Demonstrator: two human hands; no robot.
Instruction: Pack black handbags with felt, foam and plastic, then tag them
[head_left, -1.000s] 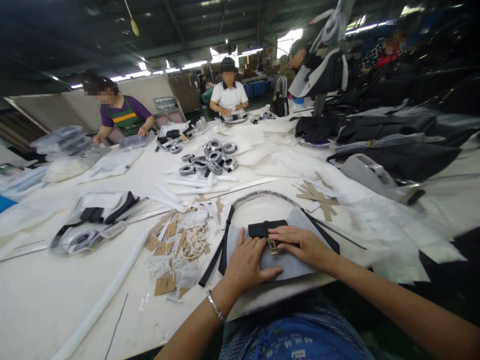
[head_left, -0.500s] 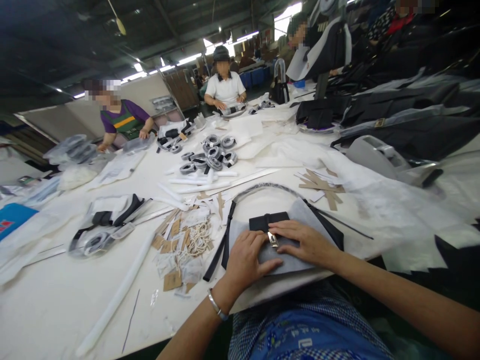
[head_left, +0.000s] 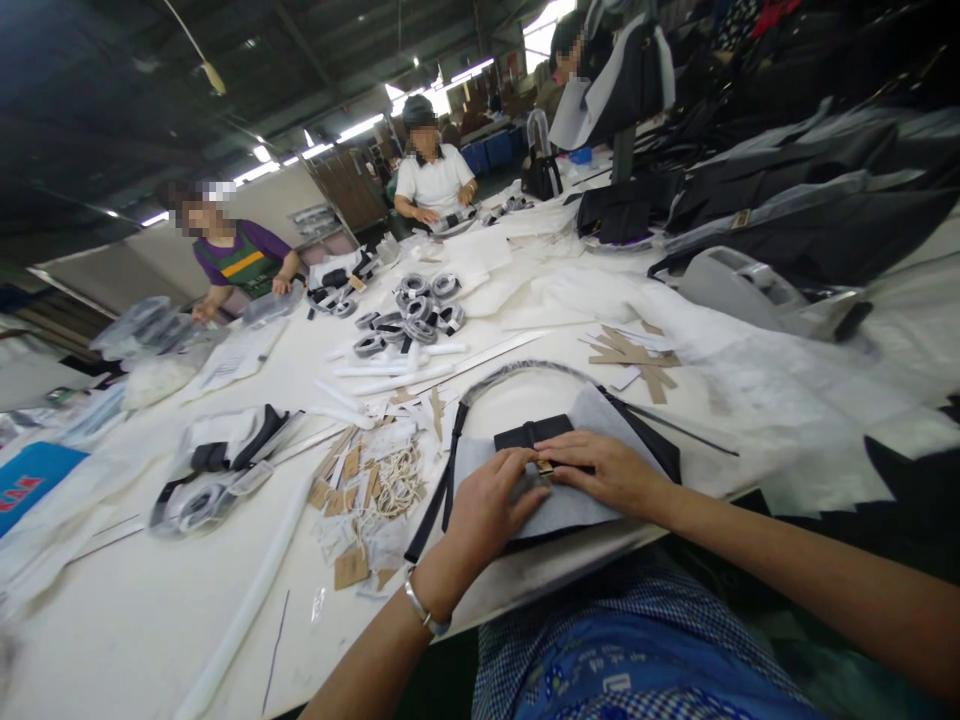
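A black handbag (head_left: 660, 447) lies in front of me at the table edge, with pale grey tissue paper (head_left: 600, 408) over its body. Its arched handle (head_left: 525, 372) is wrapped in clear plastic. On top sits a black strap tab (head_left: 517, 436) with a small gold-coloured metal clasp (head_left: 544, 467). My left hand (head_left: 491, 510) pinches the clasp from the left, its thumb low over the tissue. From the right, my right hand (head_left: 619, 475) has its fingers closed on the same clasp, covering part of it. A loose black strap (head_left: 431, 500) hangs beside the bag.
Left of the bag lie cardboard tags with strings (head_left: 397, 480) and a white foam tube (head_left: 255, 580). Coiled straps (head_left: 416, 310) lie mid-table. Brown card strips (head_left: 637, 355) are beyond the bag, black bags (head_left: 810, 230) at right. Co-workers sit across the table.
My fingers have closed in over the metal clasp, which now lies flatter and is more covered. The right thumb has tucked under. The view has shifted slightly.
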